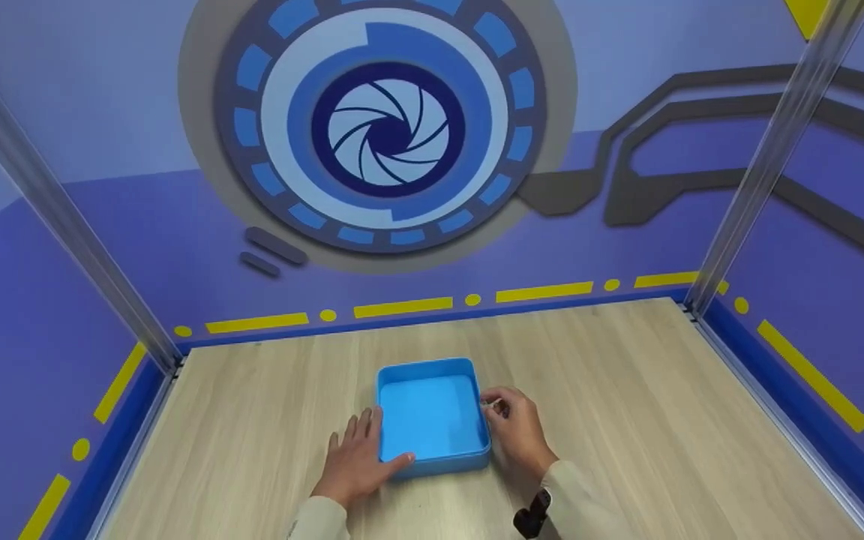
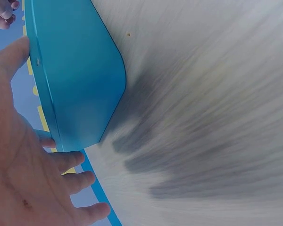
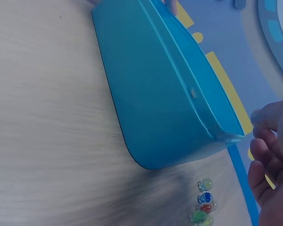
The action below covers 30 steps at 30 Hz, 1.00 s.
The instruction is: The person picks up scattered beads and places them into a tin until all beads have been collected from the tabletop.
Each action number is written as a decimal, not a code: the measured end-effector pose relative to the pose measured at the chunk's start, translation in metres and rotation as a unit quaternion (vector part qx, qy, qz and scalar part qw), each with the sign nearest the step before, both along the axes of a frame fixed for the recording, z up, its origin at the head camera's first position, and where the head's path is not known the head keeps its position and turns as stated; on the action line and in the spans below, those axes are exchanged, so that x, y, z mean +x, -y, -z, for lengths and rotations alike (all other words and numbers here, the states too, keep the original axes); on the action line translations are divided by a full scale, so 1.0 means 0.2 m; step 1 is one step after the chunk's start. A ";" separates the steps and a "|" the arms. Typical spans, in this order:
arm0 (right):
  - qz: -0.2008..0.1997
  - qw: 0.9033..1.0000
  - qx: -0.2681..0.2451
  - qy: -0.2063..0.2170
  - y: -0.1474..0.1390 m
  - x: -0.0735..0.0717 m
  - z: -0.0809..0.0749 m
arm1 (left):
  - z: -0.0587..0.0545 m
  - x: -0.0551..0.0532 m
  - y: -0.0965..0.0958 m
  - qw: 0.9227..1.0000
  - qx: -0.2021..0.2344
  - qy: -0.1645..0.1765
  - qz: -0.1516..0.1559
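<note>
A square, open-topped blue box (image 1: 432,465) stands on the wooden table. At its front left corner lies my left hand (image 1: 357,457), fingers spread along the left wall and thumb over the front rim. In the left wrist view the box (image 2: 75,70) fills the upper left, with my thumb against its rim. Beside the right wall is my right hand (image 1: 518,427), fingers loosely bent, fingertips close to the rim. The right wrist view shows nothing between those fingers (image 3: 262,150). Several glass marbles (image 3: 206,197), blue, red and green, lie on the table right of the box.
Wood-look tabletop (image 1: 627,420) extends around the box. A purple-blue printed back wall (image 1: 139,247) and side walls enclose it, with metal posts (image 1: 769,150) at the corners. A dark band (image 1: 533,514) sits on the right wrist.
</note>
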State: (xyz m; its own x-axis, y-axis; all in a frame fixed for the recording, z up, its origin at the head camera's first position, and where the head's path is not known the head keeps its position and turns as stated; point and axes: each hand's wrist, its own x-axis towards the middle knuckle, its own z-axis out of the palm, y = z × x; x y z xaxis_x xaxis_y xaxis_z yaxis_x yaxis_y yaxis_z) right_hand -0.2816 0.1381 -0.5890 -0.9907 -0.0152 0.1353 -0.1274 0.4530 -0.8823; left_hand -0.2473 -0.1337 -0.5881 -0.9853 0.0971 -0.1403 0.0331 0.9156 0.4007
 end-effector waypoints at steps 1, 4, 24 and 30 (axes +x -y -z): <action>0.001 1.000 0.000 -0.001 0.00 0.00 0.00 | 0.00 0.00 0.00 1.000 -0.001 0.001 -0.001; 0.000 1.000 0.008 -0.007 0.01 0.00 0.00 | 0.00 0.00 0.00 1.000 0.000 0.004 -0.005; -0.023 1.000 0.005 -0.015 0.04 -0.01 0.01 | 0.00 0.00 -0.01 1.000 -0.001 0.016 -0.010; -0.030 0.999 0.009 -0.027 0.06 0.00 0.01 | 0.00 0.00 -0.01 1.000 0.001 0.020 -0.013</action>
